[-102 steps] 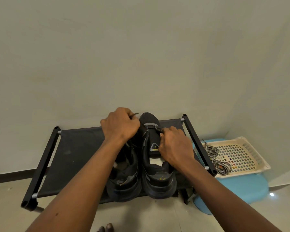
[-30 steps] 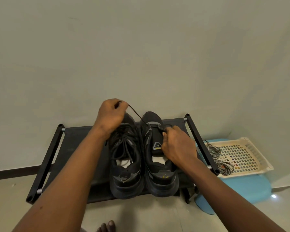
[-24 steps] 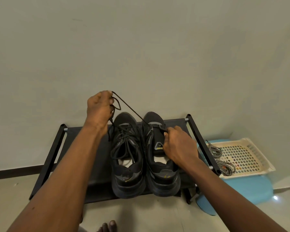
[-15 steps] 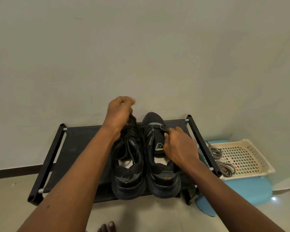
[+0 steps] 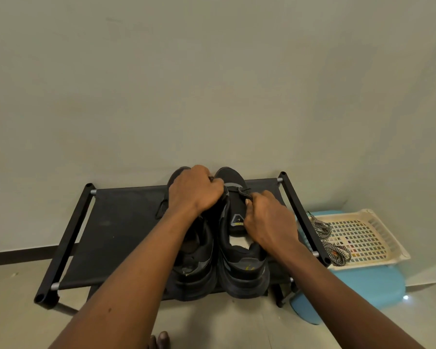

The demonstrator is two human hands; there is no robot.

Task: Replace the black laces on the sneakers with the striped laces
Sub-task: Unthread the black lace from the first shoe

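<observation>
Left hand (image 5: 194,192) fingers (image 5: 213,184) grip black lace (image 5: 160,210), mostly hidden, over left sneaker (image 5: 194,260). Right hand (image 5: 267,222) fingers (image 5: 263,195) pinch right sneaker (image 5: 239,263) front, detail unclear. Striped laces (image 5: 335,250) at 3 o'clock.

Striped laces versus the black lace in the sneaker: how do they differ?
The striped laces are black-and-white patterned; the black lace is plain. The striped laces lie bundled and untouched at the cream basket's edge, while the black lace is threaded at the right sneaker's toe, pinched by the right hand. Both are shoelaces.
</observation>
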